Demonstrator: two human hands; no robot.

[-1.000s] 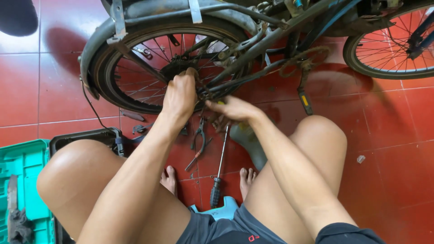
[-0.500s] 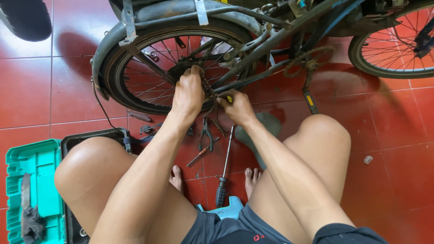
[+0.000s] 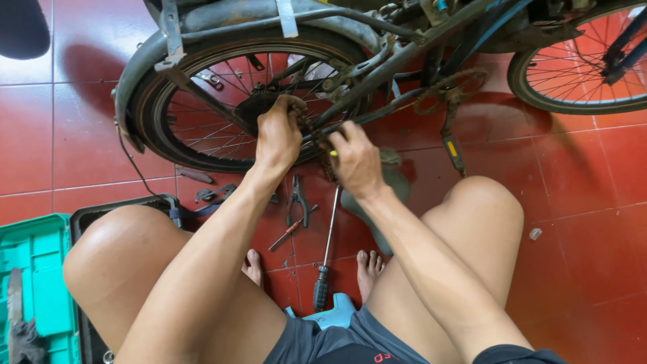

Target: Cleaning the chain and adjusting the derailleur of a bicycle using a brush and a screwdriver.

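Person sits low, bare knees spread, both arms reaching far toward an upturned bicycle's rear wheel (image 3: 202, 128) on red floor tiles (image 3: 54, 135). Left hand (image 3: 278, 135) at the wheel hub, fingers curled together and closed around something at the chain and axle area; exactly what it pinches is hidden by the knuckles. Right hand (image 3: 357, 160) just right of it, nearly touching, fingers bent and pressed around a small tool with a bit of yellow showing at the thumb; the tip is hidden, so I cannot tell what it bites on. Chain (image 3: 317, 131) runs between the two hands. Frame stays run from the hub up to the right, toward the crank and chainring (image 3: 450, 86), with a pedal (image 3: 453, 149) hanging just below. Front wheel (image 3: 579, 64) far right.

On the floor near the feet: long screwdriver (image 3: 327, 249) with its black handle nearest the person, pliers (image 3: 296, 205) just left of it, a small red-handled tool (image 3: 286, 232) beside those. Grey saddle-like piece (image 3: 397, 185) under the right wrist. Green toolbox (image 3: 37, 283) at near left, black tray (image 3: 101, 209) beside it.
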